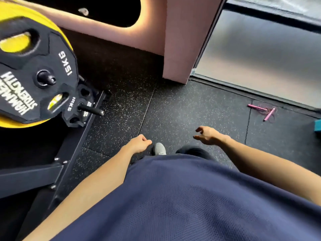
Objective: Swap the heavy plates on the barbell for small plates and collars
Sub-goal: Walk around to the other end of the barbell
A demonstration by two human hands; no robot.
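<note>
15 kg plate (31, 70): it is hanging on a peg (47, 78) of the rack (57, 164) at far left, black, marked "15KG", covering most of a yellow plate (43, 20) behind it on the same peg.
10 kg plate (78, 108): it is sitting on a lower peg (93, 110) just below and right of the 15 kg plate, black, marked "10KG", with the bare end of the peg sticking out toward you.
Left hand (139, 144): you are holding it in front of your body over the floor, fingers loosely curled, gripping nothing, well apart from the plates.
Right hand (207, 135): you are reaching it forward with fingers spread and relaxed, holding nothing.
Body: your navy shirt (182, 197) is filling the lower frame, and one grey shoe (159, 148) is showing just right of your left hand.
Floor (173, 110): black speckled rubber tiles are running under everything.
Rope (262, 110): a pink-handled skipping rope is lying on the floor to the right, well away from your hands.
Wall (182, 37): a pink panel is standing ahead, beside a frosted pane (260, 49).
</note>
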